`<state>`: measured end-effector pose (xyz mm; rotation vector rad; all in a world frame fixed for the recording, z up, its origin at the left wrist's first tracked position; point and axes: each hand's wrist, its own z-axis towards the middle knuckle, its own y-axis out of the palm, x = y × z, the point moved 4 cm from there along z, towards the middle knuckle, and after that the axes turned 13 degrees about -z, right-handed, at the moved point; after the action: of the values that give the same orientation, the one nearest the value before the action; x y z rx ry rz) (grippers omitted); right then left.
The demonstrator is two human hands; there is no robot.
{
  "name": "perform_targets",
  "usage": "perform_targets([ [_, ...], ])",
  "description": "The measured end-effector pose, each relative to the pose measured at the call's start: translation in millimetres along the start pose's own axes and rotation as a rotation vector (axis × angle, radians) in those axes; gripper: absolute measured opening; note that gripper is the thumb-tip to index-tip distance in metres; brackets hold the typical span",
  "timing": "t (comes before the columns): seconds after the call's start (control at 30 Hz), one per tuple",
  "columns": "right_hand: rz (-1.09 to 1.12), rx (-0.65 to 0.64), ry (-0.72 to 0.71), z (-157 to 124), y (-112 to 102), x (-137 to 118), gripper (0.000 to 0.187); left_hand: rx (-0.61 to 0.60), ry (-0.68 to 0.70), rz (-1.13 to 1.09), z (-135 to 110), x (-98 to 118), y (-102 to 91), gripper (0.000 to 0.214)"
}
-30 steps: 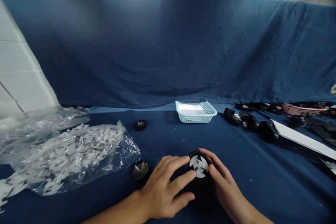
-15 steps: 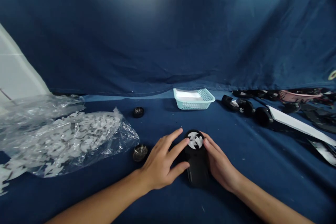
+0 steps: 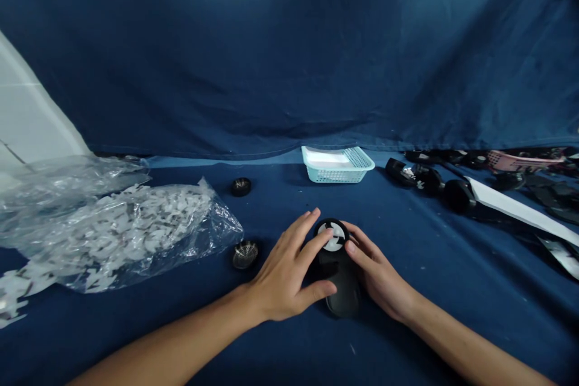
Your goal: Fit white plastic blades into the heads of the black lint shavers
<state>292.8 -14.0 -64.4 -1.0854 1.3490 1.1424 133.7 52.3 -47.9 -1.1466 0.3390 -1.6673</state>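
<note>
- Your left hand (image 3: 284, 277): fingers spread, the tips of the upper two resting on the rim of the wheel, the thumb along its lower side.
- Your right hand (image 3: 380, 280): fingers close together and curved, pressed against the wheel's opposite side.
- Black toy wheel (image 3: 338, 283): held between both hands on the navy table cloth (image 3: 420, 325), directly in front of you, with a white spoked insert (image 3: 333, 236) facing up at its far end.
- Small mesh-faced disc (image 3: 245, 254): just beyond your left hand.
- Small black wheel (image 3: 240, 187): farther out, in line with the disc.
- Clear plastic bag (image 3: 136, 235): to the left, filled with white cut pieces, some spilling out.
- Pale turquoise basket (image 3: 358, 160): straight ahead, near the hanging blue cloth (image 3: 271, 60).
- Black parts (image 3: 414, 176), a pink part (image 3: 527, 161) and a white strip (image 3: 520, 211): scattered to the right.
</note>
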Motion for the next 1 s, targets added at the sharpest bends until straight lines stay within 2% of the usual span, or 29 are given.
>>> perform_targets([
  [0.27, 0.052, 0.008, 0.087, 0.9, 1.5, 3.5, 0.035, 0.017, 0.016, -0.01, 1.9, -1.6, -0.4, 0.067],
  [0.57, 0.035, -0.003, 0.062, 3.5, 1.0, 1.1, 0.037, 0.002, 0.004, -0.01, 3.7, -5.6, 1.4, 0.065],
  [0.8, 0.003, 0.007, 0.042, 3.1, -0.1, -0.1, 0.033, 0.077, -0.027, -0.01, 5.6, -8.2, -1.2, 0.066],
  [0.87, -0.012, 0.011, 0.026, 2.5, -0.3, -0.7, 0.032, 0.128, 0.013, -0.01, 5.0, -7.2, -3.2, 0.061],
  [1.0, -0.036, 0.018, -0.002, 0.9, 0.2, -1.1, 0.03, 0.218, 0.2, 0.064, 1.6, 0.4, -6.6, 0.045],
])
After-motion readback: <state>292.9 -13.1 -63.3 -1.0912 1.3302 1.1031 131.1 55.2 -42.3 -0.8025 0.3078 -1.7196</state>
